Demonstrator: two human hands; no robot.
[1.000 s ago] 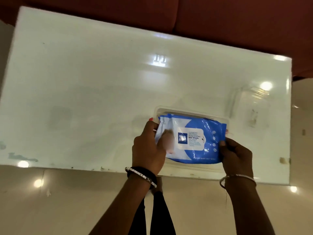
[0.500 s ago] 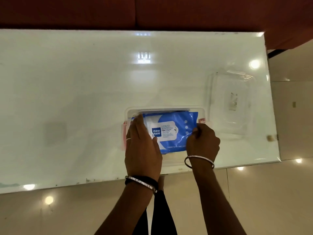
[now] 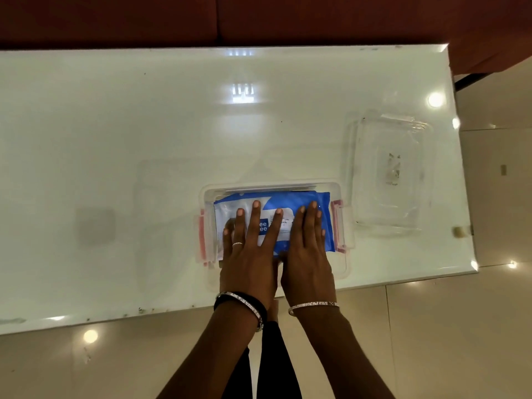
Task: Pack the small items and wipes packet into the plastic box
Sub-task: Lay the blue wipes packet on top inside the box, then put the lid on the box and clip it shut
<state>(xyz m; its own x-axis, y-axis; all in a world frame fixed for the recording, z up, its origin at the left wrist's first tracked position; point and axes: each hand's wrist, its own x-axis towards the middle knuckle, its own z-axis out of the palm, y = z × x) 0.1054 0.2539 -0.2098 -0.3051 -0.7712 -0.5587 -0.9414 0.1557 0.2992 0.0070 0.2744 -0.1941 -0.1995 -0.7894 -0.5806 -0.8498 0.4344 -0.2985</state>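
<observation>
A blue and white wipes packet (image 3: 288,201) lies flat inside the clear plastic box (image 3: 270,188), which has pink side latches and stands near the table's front edge. My left hand (image 3: 247,251) rests palm-down on the packet's left half, fingers spread. My right hand (image 3: 308,249) lies flat on its right half, fingers together. Both hands press on the packet and grip nothing. Any small items under the packet are hidden.
The box's clear lid (image 3: 391,171) lies on the white glossy table (image 3: 115,139) to the right of the box, near the table's right edge. A dark red sofa (image 3: 259,18) runs behind the table. Tiled floor (image 3: 460,326) lies in front.
Both hands let go of the packet's ends and now lie flat on top of it. The packet has sunk deeper into the box.
</observation>
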